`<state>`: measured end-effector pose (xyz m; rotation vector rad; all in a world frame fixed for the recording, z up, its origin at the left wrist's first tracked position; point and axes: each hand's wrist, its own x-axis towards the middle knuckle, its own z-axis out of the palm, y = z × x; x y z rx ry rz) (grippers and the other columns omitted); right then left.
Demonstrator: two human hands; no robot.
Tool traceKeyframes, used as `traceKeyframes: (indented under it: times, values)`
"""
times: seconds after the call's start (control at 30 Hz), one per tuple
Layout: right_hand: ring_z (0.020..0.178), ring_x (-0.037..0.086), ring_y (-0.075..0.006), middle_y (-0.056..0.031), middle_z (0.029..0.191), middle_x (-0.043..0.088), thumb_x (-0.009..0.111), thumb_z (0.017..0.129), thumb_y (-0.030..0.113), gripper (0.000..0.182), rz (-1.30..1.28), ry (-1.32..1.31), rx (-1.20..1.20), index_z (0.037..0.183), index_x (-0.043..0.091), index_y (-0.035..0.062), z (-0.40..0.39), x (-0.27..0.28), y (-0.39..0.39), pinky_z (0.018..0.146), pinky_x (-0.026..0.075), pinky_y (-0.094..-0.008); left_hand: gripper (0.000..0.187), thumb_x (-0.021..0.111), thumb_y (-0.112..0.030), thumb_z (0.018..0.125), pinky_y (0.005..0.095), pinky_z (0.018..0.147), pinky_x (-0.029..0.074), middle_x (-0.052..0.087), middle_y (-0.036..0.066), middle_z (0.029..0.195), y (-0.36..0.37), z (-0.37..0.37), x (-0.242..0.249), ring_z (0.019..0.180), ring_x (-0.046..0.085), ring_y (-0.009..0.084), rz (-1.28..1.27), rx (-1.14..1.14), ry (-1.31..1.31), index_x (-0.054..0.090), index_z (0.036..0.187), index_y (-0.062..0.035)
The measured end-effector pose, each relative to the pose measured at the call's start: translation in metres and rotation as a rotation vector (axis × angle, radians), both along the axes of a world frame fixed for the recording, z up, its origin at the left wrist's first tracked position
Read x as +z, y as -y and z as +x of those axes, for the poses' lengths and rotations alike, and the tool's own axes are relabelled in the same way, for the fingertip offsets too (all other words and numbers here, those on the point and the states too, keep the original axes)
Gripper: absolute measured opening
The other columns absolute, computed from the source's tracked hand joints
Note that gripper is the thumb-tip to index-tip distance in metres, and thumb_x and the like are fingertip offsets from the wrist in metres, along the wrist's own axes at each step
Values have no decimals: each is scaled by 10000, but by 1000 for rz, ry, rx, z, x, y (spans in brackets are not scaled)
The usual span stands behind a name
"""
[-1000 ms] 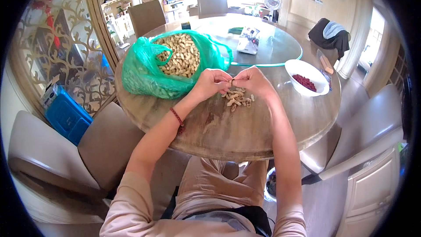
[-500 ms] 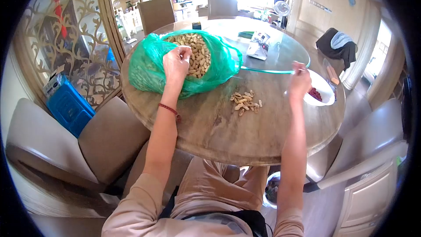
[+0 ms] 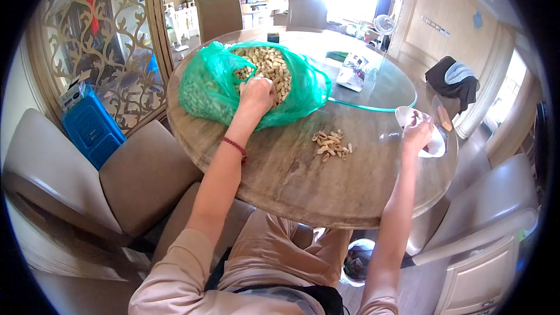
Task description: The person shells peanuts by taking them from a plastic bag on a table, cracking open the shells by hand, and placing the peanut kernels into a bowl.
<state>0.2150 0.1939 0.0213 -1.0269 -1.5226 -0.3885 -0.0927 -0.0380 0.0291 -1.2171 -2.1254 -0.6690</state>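
The left hand (image 3: 256, 94) digs into the green bag (image 3: 204, 90) of peanuts (image 3: 269, 65), fingers hidden; the right hand (image 3: 416, 134) covers the white bowl (image 3: 434, 147) at the tabletop's right edge, its grip unreadable.

Left hand (image 3: 256, 94) fingertips are buried among the peanuts (image 3: 269, 70); grip unreadable. Right hand (image 3: 416, 135) covers most of the white bowl (image 3: 436, 147) (contents hidden; whether the fingers pinch anything is too small to tell). Green bag (image 3: 204, 96) hides the lower peanuts. Bin (image 3: 357, 258) under the table (image 3: 291, 181) is partly cut off.
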Motion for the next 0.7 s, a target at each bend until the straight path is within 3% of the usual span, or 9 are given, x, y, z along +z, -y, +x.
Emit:
traceKeyframes:
  times: [0.03,0.1,0.13,0.23,0.3,0.37,0.4,0.53,0.7]
  values:
    - [849,563,-328,-132,869,597,607,716,31,162,4,-3,0,867,654,66,-8,4,9,732,458,-390,118,701,-158,656,364,683,467,612,95,762,-2,0,1,783,589,249,4,0,-3,678,757,-101]
    - [796,564,-321,-138,849,588,589,729,11,126,180,-26,359,834,648,51,-28,12,29,679,454,-406,66,685,-73,657,364,653,460,621,114,758,-6,1,5,737,597,263,411,-366,244,638,696,-50]
    - [775,566,-317,-139,833,588,586,734,12,109,168,-9,438,823,642,41,-39,12,40,664,453,-400,42,666,-45,689,311,565,461,627,114,715,-5,9,9,638,598,204,498,-440,279,631,709,-35]
    - [700,570,-311,-131,783,587,584,742,18,97,-24,67,757,828,629,17,-68,7,75,631,457,-355,66,669,-67,723,295,548,458,642,89,740,-5,23,11,612,583,128,491,-538,561,630,714,-15]
    - [650,594,-236,-114,759,605,592,767,44,116,-215,70,919,871,632,11,-80,2,95,609,462,-298,79,645,-82,776,265,565,475,650,66,769,-5,28,11,634,573,85,475,-675,709,638,760,-5]
    - [650,594,-188,-99,762,617,602,776,63,129,-354,-8,1069,891,636,15,-90,-7,103,606,461,-276,116,596,-97,829,243,617,511,652,75,794,-9,34,9,669,603,119,553,-1029,1352,630,863,9]
    - [649,594,-139,-84,766,629,612,786,83,144,-498,-81,1221,912,639,19,-94,-6,107,602,460,-253,115,566,-73,844,257,656,533,648,103,843,-9,38,9,715,614,131,520,-1069,1452,617,908,7]
    - [673,574,-93,-44,768,639,648,776,125,175,-630,-139,1323,909,643,10,-97,-3,120,619,457,-230,117,565,-46,836,270,686,540,640,126,884,-16,55,2,772,627,162,484,-1179,1703,611,924,16]
    - [652,551,-78,-27,749,627,644,776,107,141,-616,-140,1309,870,654,2,-95,-4,119,609,447,-225,130,635,-9,775,271,660,535,641,111,834,-20,68,-6,727,627,167,454,-1188,1679,615,895,34]
